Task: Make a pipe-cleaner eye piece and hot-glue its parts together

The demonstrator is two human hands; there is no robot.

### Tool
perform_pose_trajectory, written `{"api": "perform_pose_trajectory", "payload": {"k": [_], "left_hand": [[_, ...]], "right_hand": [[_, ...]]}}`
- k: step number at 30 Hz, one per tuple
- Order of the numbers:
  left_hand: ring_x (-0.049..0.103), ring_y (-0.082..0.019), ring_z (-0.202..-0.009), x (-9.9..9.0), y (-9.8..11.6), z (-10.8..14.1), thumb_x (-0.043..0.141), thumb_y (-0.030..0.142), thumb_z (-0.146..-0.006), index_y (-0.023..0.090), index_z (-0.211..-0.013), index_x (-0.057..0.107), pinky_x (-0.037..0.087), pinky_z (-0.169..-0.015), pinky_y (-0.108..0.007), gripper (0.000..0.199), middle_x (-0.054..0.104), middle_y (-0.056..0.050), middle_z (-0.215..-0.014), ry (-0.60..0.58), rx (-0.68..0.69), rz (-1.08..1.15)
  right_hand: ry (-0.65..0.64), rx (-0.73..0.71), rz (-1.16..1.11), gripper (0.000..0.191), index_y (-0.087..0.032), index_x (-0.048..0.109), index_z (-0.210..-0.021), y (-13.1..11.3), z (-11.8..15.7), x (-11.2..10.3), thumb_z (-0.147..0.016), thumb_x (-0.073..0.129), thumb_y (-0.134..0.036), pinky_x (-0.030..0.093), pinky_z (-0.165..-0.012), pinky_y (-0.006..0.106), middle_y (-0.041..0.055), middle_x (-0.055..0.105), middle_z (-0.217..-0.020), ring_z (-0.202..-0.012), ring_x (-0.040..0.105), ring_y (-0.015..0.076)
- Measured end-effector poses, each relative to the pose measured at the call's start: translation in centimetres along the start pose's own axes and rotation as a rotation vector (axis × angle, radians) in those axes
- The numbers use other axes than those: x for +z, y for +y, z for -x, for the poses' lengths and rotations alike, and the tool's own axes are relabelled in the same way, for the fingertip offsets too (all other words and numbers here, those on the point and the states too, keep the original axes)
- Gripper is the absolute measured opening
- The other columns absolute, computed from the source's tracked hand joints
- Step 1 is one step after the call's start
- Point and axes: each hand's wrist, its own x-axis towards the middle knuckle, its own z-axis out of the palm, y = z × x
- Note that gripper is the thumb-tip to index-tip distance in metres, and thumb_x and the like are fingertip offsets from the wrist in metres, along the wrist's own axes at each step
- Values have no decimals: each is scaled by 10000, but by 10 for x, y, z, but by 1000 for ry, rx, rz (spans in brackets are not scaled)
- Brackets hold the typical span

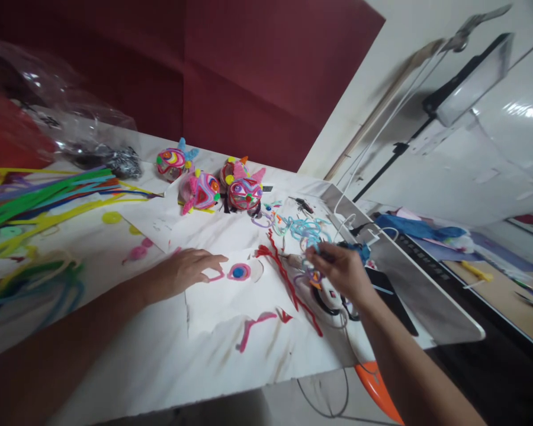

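On the white paper [217,310], my left hand [184,272] rests with index finger and thumb apart. At its fingertips is a small pink pipe-cleaner loop [217,277]. Just right of that lies a coiled disc [238,272] with a blue centre and pink and orange rings. My right hand [340,269] is closed at the fingertips beside a tangle of light blue pipe cleaners [304,228]. Something pale blue shows at its fingers, too blurred to name. Below it sits a white device with a red switch [331,296]. Red pipe-cleaner lengths [286,275] lie between the hands.
Colourful fish-like figures [245,194] stand at the back. Pipe-cleaner bundles [48,198] and a clear plastic bag [80,118] are at left. Pink scraps [249,331] lie in front. A raised edge [408,272], a black tablet-like slab [393,299] and cables are at right.
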Motion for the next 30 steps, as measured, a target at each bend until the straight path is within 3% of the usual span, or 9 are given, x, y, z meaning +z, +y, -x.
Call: {"api": "perform_pose_trajectory", "payload": {"k": [4, 7, 9, 12, 14, 16, 19, 24, 30], "left_hand": [[674, -205, -1022, -1, 0, 0, 532, 179, -971, 237, -1367, 524, 507, -920, -321, 401, 741, -65, -1114, -10, 5, 13], [671, -190, -1019, -1, 1, -1, 510, 183, -985, 233, -1362, 521, 504, -926, -311, 380, 740, -61, -1113, -13, 9, 8], [672, -190, -1021, -2, 2, -2, 498, 192, -993, 227, -1349, 529, 507, -924, -309, 359, 737, -67, -1118, -5, 24, -6], [676, -195, -1008, -4, 4, -3, 485, 200, -1003, 212, -1347, 527, 514, -904, -310, 347, 735, -82, -1121, 4, 59, -23], [678, -196, -998, -3, 4, -3, 489, 200, -1005, 204, -1347, 527, 513, -892, -311, 345, 733, -88, -1121, 4, 69, -28], [675, -198, -1005, -2, 3, -2, 503, 197, -1001, 198, -1345, 534, 508, -894, -310, 346, 727, -93, -1133, 6, 61, -31], [663, -196, -1030, 0, 0, -1, 520, 183, -991, 199, -1362, 531, 498, -912, -307, 372, 717, -88, -1152, 2, 33, -24], [664, -194, -1037, 0, -1, -1, 518, 184, -980, 212, -1359, 542, 498, -929, -309, 381, 724, -76, -1145, -14, 2, -29], [670, -196, -1039, -1, 3, -3, 507, 196, -988, 218, -1332, 554, 503, -922, -311, 348, 726, -70, -1152, -6, 1, -54]], "right_hand": [[216, -10, -242, 336, -148, 670, -937, -14, -54, -15, -779, 745, -435, 426, -530, 231, -12, 620, -654, -543, 508, 108], [103, 54, 212, 396, -80, 611, -1195, -11, -95, -17, -926, 580, -369, 448, -616, 243, 32, 685, -740, -607, 584, 113], [61, 72, 344, 398, -56, 652, -1175, -5, -107, -16, -850, 686, -283, 448, -712, 288, 107, 729, -874, -767, 652, 171], [44, 61, 446, 250, -71, 711, -1082, -1, -90, -11, -870, 609, -154, 425, -813, 319, 167, 740, -1013, -925, 665, 228], [-64, 35, 471, 176, -114, 747, -913, -5, -62, -3, -858, 580, -103, 427, -774, 279, 114, 761, -886, -832, 679, 204], [-209, -4, 463, 143, -174, 742, -813, -12, -33, 9, -854, 610, -137, 429, -709, 231, 44, 760, -805, -734, 673, 162], [-414, -44, 640, 159, -188, 721, -862, -23, -4, 30, -896, 600, -285, 430, -714, 258, 79, 763, -918, -813, 680, 205], [-427, -13, 704, 204, -145, 687, -989, -26, -3, 50, -925, 503, -206, 432, -793, 323, 188, 729, -1102, -989, 674, 287], [-421, 35, 578, 136, -139, 656, -796, -19, -15, 51, -872, 545, -126, 417, -731, 306, 164, 738, -869, -826, 670, 254]]}}
